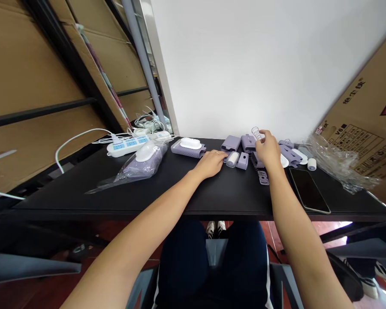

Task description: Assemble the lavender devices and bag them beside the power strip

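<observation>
Lavender plastic housing parts (230, 143) are lying scattered just ahead of both hands on a black desk (167, 199). Left hand (209, 165) is resting palm-down, open, fingers nearly flat, tips reaching toward a small white roller (232, 159), with a lavender clip (242, 161) just beyond; no visible grip. Right hand (268, 150) is half-curled, fingertips closing near a coil spring (256, 134) beside a lavender shell (248, 143); fingers hide the contact, so can't tell if it has hold of anything. Spring looks thin and easily deformed, so light fingertip pressure suits it. Slotted lavender strip (263, 177) is lying just under the right hand. Farther out, left of the left hand, an assembled lavender unit (188, 148) is sitting near a bagged unit (141, 164) and a power strip (128, 146). Right of the right hand, a smartphone (309, 190) and crumpled plastic wrap (339, 163) are lying before a cardboard carton (363, 120).
</observation>
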{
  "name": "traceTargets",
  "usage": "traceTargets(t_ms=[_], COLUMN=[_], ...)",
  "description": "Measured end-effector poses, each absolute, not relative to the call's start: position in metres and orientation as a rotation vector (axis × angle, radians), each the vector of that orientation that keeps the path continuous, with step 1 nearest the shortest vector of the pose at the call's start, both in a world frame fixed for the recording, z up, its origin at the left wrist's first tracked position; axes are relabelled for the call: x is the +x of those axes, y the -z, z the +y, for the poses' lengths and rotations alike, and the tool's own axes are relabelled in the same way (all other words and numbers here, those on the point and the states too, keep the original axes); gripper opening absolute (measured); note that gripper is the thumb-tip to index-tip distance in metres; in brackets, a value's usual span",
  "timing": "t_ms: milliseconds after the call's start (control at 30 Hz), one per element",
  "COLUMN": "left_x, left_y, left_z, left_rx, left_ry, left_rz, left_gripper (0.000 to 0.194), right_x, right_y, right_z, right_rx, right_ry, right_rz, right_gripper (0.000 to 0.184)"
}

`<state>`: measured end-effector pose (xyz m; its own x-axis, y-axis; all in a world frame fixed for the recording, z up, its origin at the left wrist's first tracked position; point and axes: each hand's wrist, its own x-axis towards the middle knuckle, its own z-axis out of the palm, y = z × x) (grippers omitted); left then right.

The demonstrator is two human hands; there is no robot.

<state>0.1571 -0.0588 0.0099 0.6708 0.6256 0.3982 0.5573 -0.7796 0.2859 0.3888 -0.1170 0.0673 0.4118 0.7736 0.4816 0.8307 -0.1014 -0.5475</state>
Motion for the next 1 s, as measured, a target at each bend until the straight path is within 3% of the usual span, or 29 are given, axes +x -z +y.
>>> traceTargets(t_ms=[100, 233, 367, 533, 767, 1000], left_x=[0.151, 0.140, 0.143, 0.154, 0.149, 0.153], left_y=[-0.007, -0.010, -0.009, -0.008, -0.003, -0.015], left_z=[-0.053, -0.050, -0.054, -0.057, -0.047, -0.057], left_rx=[2.808, 2.741, 2.661, 2.567, 2.474, 2.801], left_ry=[-0.546, -0.623, -0.613, -0.663, -0.798, -0.484], left_rz=[0.944, 1.002, 1.147, 1.261, 1.239, 1.283], left_gripper=[0.042, 0.027, 0.032, 0.024, 0.045, 0.034], right_x=[0.389, 0.385, 0.376, 0.364, 0.355, 0.351], right_y=[-0.066, -0.066, -0.069, -0.072, -0.069, -0.068], right_z=[-0.112, -0.109, -0.112, -0.117, -0.116, -0.117], right_rx=[-1.656, -1.485, -1.435, -1.375, -1.343, -1.359], right_ry=[-0.106, -0.297, -0.544, -0.756, -0.770, -0.738], right_rz=[-1.312, -1.191, -1.098, -1.064, -1.082, -1.147], right_gripper=[0.050, 0.053, 0.050, 0.045, 0.025, 0.016])
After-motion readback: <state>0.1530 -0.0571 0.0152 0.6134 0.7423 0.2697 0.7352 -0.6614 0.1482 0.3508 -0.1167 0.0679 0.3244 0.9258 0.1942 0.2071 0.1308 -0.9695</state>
